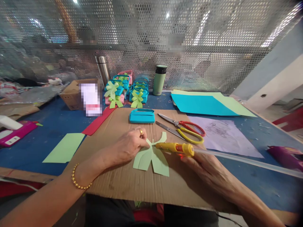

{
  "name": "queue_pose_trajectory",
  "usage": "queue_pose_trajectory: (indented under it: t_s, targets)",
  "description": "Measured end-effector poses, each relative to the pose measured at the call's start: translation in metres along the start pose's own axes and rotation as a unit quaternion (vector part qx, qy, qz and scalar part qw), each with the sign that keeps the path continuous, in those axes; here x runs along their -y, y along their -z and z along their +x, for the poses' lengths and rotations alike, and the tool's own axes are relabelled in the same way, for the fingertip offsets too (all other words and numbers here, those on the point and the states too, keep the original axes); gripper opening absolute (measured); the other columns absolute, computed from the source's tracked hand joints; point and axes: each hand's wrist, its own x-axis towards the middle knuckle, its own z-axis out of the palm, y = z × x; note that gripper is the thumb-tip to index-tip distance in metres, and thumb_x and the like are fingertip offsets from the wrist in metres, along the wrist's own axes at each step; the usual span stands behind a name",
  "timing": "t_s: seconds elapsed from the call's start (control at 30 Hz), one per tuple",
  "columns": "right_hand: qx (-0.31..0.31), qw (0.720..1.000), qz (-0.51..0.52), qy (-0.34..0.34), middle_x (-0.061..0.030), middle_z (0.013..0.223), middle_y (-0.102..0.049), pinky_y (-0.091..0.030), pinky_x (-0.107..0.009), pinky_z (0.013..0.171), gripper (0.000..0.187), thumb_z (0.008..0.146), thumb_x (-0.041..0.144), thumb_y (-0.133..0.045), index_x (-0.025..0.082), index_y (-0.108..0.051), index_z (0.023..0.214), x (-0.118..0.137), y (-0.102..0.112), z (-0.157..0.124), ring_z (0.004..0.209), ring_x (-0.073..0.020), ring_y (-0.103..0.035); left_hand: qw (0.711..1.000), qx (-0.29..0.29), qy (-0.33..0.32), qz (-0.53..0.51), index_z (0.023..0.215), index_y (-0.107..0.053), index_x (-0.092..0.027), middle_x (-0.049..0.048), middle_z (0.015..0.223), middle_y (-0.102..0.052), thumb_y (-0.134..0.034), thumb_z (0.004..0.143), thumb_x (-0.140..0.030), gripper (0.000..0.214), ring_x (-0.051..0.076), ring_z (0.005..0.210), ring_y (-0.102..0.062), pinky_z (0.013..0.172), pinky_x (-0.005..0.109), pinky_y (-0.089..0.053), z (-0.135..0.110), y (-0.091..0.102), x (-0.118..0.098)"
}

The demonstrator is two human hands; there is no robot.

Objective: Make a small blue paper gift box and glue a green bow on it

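Observation:
A light green paper bow (pixel 151 159) lies on a brown cardboard sheet (pixel 139 186). My left hand (pixel 129 145) pinches the bow at its middle, fingers closed on the paper. My right hand (pixel 204 165) grips a yellow glue gun (pixel 176 148) with a clear glue stick (pixel 248 161) trailing to the right; the nozzle touches the centre of the bow. A blue paper box (pixel 142 116) sits just beyond on the cardboard.
Red and yellow scissors (pixel 184 127) lie right of the blue box. Finished blue and pink boxes with green bows (pixel 126 90), a green flask (pixel 159 80), a steel flask (pixel 103 69) and a carton (pixel 72 93) stand at the back. Blue and green paper sheets (pixel 205 104) lie far right.

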Motion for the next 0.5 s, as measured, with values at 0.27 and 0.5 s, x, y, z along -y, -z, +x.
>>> queue_pose_trajectory:
  t_s: [0.27,0.5]
  targets:
    - [0.049,0.998,0.007,-0.036,-0.0038,0.078,-0.071,-0.056,-0.033,0.07,0.043,0.103,0.053,-0.042,0.024,-0.068,0.084,-0.0022,0.0036,-0.0029,0.071,-0.0209,-0.065,1.0,-0.008,-0.006,-0.01,0.09,-0.079,-0.017,0.0074,0.095,-0.061,-0.046,0.097,-0.004,0.037,0.018,0.09,-0.06,0.08,0.033,-0.049,-0.0002,0.0004,0.0002]
    - [0.028,0.997,0.048,-0.059,-0.0019,0.066,-0.065,-0.049,-0.029,0.052,0.042,0.104,0.05,-0.041,0.025,-0.066,0.081,-0.004,0.0042,-0.0073,0.057,-0.0185,-0.059,1.0,-0.013,-0.012,-0.017,0.089,-0.075,-0.016,0.0099,0.107,-0.062,-0.046,0.093,0.0,0.033,0.02,0.102,-0.059,0.09,0.036,-0.048,0.0006,0.0037,-0.0064]
